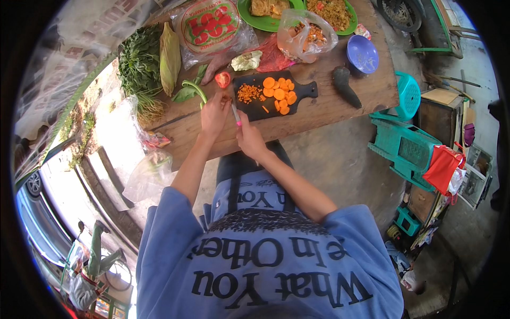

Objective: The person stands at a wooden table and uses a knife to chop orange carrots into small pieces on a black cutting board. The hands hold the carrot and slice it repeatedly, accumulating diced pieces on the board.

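Note:
A small knife (236, 113) with a pink handle is in my right hand (251, 138), its blade pointing away from me. My left hand (215, 113) is beside the blade with its fingers bent together; whether they pinch anything is hidden. Just right of the blade lies a black cutting board (255, 114), its handle pointing right. On it are a heap of finely diced carrot (248, 93) and several round carrot slices (279, 94). A cut tomato (222, 79) sits past my left fingertips. A green stalk with leaves (195, 89) lies left of it.
Leafy greens (139, 60), an ear of corn in its husk (169, 60) and a printed plastic package (209, 26) lie at the table's left. Behind the board are a clear bag of food (308, 38) and green plates (261, 20). A purple bowl (362, 54) and a dark curved object (346, 85) are right.

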The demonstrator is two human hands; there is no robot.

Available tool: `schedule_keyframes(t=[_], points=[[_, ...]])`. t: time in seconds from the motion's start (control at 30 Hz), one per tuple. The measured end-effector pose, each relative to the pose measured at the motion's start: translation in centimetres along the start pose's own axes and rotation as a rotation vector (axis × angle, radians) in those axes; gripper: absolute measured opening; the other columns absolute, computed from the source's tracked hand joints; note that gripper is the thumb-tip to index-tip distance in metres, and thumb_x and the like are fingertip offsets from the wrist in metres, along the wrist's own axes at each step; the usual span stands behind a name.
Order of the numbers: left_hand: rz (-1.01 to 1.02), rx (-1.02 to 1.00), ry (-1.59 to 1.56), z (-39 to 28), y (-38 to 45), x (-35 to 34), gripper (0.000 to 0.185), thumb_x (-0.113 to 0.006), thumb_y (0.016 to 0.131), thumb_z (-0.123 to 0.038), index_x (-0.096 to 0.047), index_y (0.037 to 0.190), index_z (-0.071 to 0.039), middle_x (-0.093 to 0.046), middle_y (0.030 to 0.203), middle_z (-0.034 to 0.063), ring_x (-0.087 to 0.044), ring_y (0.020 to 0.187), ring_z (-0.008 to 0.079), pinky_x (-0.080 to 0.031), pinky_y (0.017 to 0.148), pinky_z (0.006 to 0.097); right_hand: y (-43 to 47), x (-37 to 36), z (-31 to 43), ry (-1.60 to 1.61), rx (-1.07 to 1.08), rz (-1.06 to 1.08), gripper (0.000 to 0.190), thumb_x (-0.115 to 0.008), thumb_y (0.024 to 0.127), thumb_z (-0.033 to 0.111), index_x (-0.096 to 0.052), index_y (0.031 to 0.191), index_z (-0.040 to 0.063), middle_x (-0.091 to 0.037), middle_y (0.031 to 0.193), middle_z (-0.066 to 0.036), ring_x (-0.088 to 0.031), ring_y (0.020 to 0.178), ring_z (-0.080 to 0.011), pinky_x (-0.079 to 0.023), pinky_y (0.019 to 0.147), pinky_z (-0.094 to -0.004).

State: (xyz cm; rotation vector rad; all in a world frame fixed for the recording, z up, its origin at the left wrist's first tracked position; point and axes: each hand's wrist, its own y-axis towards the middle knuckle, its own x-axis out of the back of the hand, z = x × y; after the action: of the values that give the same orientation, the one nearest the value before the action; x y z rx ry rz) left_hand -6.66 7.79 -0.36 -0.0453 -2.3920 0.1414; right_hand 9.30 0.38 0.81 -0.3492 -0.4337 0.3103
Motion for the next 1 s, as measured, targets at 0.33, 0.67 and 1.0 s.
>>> schedule_keyframes(t=[0.33,0.67,1.0], points=[[0.000,-0.066,-0.180,-3.6,1.5,-0.8,0.016,-0.075,0.098,-0.008,-0.071,0.113,-0.003,-0.081,0.103,0.0143,-0.081,0.095,0.0294,-0.062,0.082,0.0407,-1.3,3.4,1.3,0.120,0.004,-0.152,0.056,-0.050,0.107,0.005,-0.041,0.162,0.011,-0.070,0.112,-0.032,-0.071,0.095,-0.0507,-0.055,0.082,-0.0568],[-0.063,0.049,-0.043,-4.1,1.7,-1.5,0.016,-0.074,0.096,-0.012,-0.069,0.111,-0.008,-0.080,0.103,0.0114,-0.079,0.091,0.0318,-0.061,0.078,0.0455,-3.1,7.8,0.6,-0.483,0.011,-0.164,0.046,-0.061,0.103,0.012,-0.060,0.149,0.016,-0.065,0.111,-0.015,-0.070,0.094,-0.0402,-0.058,0.077,-0.0522],[-0.089,-0.111,0.155,-1.7,-0.2,-1.6,0.022,-0.073,0.094,-0.006,-0.066,0.114,-0.007,-0.074,0.097,0.0183,-0.072,0.086,0.0435,-0.057,0.075,0.0538,-3.8,9.6,0.0,-0.423,0.101,-0.275,0.044,-0.063,0.102,0.011,-0.061,0.146,0.015,-0.065,0.106,-0.014,-0.070,0.091,-0.0387,-0.058,0.076,-0.0502]])
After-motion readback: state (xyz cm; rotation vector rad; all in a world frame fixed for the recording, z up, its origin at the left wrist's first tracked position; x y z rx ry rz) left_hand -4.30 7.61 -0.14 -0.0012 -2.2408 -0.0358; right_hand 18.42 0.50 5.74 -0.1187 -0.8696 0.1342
